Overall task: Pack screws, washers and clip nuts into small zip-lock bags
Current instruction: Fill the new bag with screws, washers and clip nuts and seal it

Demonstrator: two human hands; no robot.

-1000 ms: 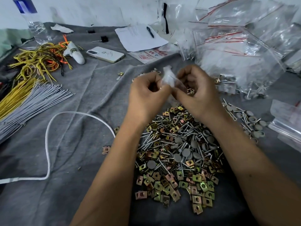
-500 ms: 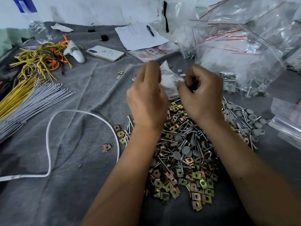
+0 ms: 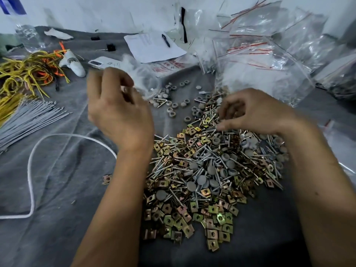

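My left hand point(image 3: 119, 112) is lifted above the grey cloth point(image 3: 63, 170), fingers curled, pinching a small clear bag point(image 3: 142, 78) that is blurred. My right hand point(image 3: 256, 112) reaches into the far side of the pile of screws, caps and clip nuts point(image 3: 208, 176), thumb and fingertips closing on screws there; I cannot tell exactly which.

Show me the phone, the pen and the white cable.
phone point(image 3: 105, 62), head view, middle of its visible white back.
pen point(image 3: 166, 40), head view, middle of its barrel.
white cable point(image 3: 30, 166), head view, left side of its loop.
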